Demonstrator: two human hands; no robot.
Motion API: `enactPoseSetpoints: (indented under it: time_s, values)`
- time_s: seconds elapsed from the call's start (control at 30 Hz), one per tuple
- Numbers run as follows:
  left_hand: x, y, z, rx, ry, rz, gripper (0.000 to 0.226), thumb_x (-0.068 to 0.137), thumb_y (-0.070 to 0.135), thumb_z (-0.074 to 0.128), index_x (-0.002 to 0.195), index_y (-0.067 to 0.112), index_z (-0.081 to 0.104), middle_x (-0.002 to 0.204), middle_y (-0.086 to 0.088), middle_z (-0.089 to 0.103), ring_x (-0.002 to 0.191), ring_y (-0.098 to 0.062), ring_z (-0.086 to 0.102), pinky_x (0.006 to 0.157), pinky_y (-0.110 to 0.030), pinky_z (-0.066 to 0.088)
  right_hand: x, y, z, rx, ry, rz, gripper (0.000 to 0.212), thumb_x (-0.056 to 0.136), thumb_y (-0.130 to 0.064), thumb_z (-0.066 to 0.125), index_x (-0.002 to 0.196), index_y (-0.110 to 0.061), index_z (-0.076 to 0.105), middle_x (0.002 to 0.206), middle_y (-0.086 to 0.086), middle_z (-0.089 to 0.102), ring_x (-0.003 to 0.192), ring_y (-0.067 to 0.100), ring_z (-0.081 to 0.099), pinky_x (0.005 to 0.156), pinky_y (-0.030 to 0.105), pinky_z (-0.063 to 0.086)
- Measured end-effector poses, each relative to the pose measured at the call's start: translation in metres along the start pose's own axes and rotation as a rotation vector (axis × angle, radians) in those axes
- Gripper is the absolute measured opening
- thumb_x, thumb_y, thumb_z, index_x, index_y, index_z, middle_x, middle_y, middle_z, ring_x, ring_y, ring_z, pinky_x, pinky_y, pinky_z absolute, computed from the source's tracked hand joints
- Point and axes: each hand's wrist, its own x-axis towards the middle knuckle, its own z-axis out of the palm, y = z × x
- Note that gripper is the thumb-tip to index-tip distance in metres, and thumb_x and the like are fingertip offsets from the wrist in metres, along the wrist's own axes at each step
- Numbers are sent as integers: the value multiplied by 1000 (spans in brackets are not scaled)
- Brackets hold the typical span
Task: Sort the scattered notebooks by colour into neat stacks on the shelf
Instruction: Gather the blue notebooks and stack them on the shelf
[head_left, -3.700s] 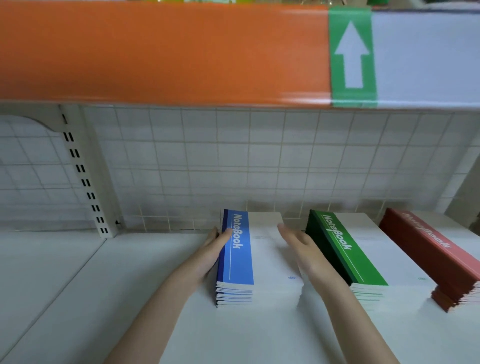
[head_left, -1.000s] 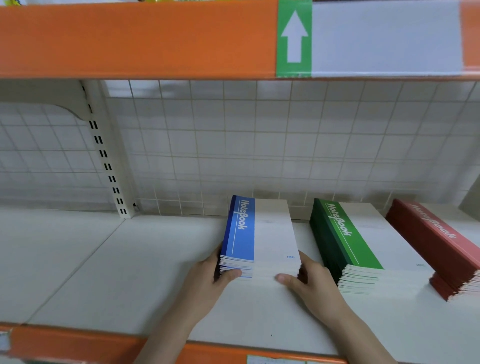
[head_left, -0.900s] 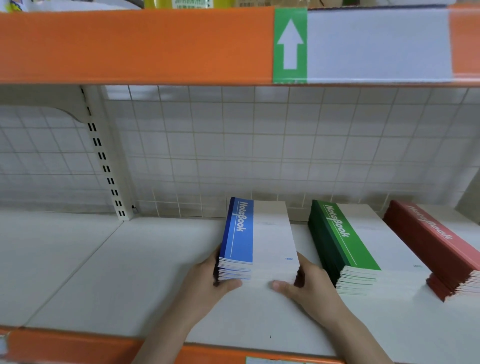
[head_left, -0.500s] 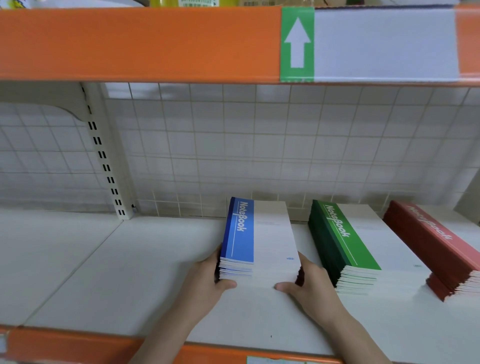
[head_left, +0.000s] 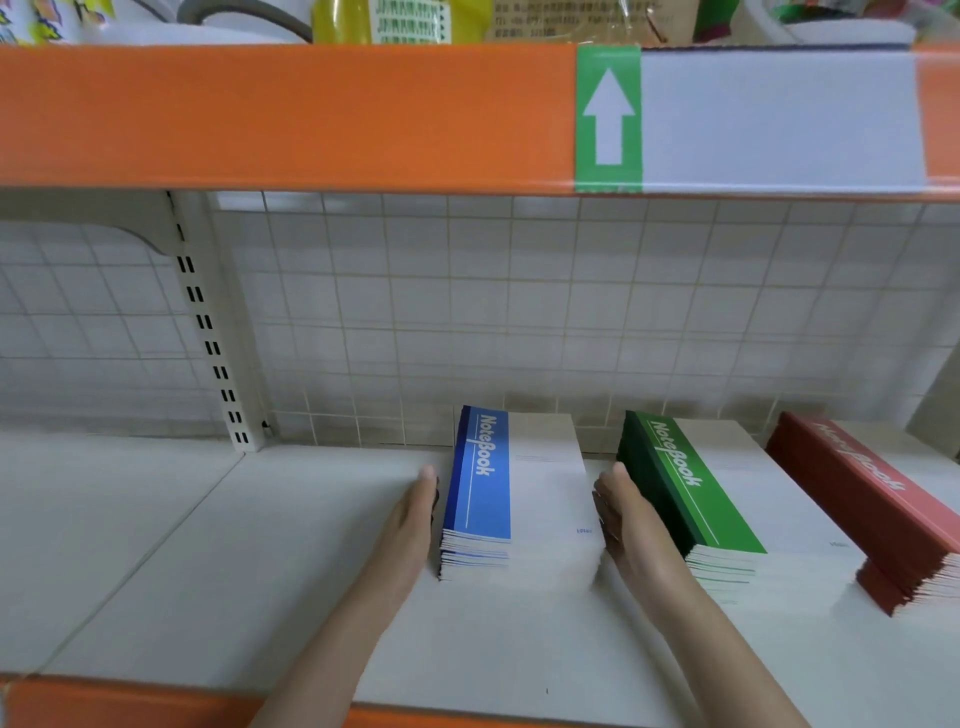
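the white shelf (head_left: 156, 545) ran bare on its left part, past the slotted upright (head_left: 208, 332) against the wire grid back (head_left: 467, 312). the person's left hand (head_left: 410, 525) lay flat along the left, spine side of the blue notebook stack (head_left: 483, 483), fingers straight and pointing toward the back, pressing rather than gripping; it held nothing. the stack sat on the shelf near the middle, its far end close to the grid, its near edges slightly ragged. the right hand (head_left: 628, 525) stood on the stack's right side in the gap before the green notebook stack (head_left: 691, 488), fingers mostly extended along the page edges; whether the lower fingers curled under i could not tell. just beside the green one, the red notebook stack (head_left: 857, 488) ran off toward the frame's right edge. 3 stacks, 1 colour each, so the sorting looked nearly done and this seemed the squaring-up.

i judged the blue stack fairly heavy as a whole yet made of thin, limp books with smooth covers that would slide over each other. flat palms on the 2 long sides looked the best hold, low enough to catch the bottom books. above, the orange shelf edge (head_left: 285, 114) carried a green arrow label (head_left: 608, 119).
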Motion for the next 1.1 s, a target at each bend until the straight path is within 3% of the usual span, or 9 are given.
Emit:
enactPoseSetpoints:
  time_s: [0.1,0.2,0.27,0.33,0.47,0.53,0.7,0.9,1.1]
  values:
    - [26,26,13,-143,-49,-163,66,90,69,22,113,21,60,119,1,66,112,-18,60,103,-35,42,19,-19,9,68,10,117,50,100,-46,32,123,-10,58,106,3,69,93,18,66,74,31,50]
    - [38,28,20,-208,-74,-256,63,91,67,28,85,20,68,79,-3,74,68,-18,71,59,-23,54,34,-19,11,56,21,164,47,99,-46,33,102,-11,65,81,8,73,67,23,69,54,27,51]
    - [40,24,23,-269,-75,-291,59,90,66,35,73,20,67,68,-3,72,55,-18,68,47,-20,50,41,-15,14,45,26,162,42,97,-43,37,88,-13,65,66,7,72,54,21,68,43,22,49]
    - [44,18,25,-316,-56,-306,57,90,64,39,69,19,67,65,-4,71,51,-19,67,49,-21,50,48,-10,16,53,45,147,38,98,-41,40,85,-14,64,61,5,71,51,20,68,42,22,48]
    - [48,12,25,-343,25,-354,49,92,56,46,69,17,64,57,-5,69,43,-20,64,52,-22,47,57,-4,16,59,80,158,32,97,-40,43,88,-15,61,58,4,70,56,22,68,55,30,49]
    - [50,13,25,-324,30,-362,42,93,52,47,76,16,63,54,-3,68,41,-19,63,46,-19,46,61,-2,15,46,73,165,33,96,-41,44,91,-13,61,59,5,71,60,24,68,56,30,49]
    - [56,12,25,-274,69,-337,28,96,42,47,103,17,58,53,1,68,41,-16,64,36,-17,44,65,2,11,87,48,152,33,97,-42,41,88,-16,59,54,1,69,47,16,67,36,19,46]
    - [54,13,27,-275,84,-323,31,95,41,49,117,23,59,59,3,70,44,-16,65,38,-18,44,67,8,12,145,53,123,37,96,-42,42,89,-16,67,69,6,73,57,22,70,47,23,50]
    - [53,12,26,-289,56,-358,32,95,46,46,112,23,59,58,0,70,44,-19,65,39,-20,46,64,7,13,170,57,115,36,97,-40,43,88,-15,67,69,5,72,59,21,69,52,25,51]
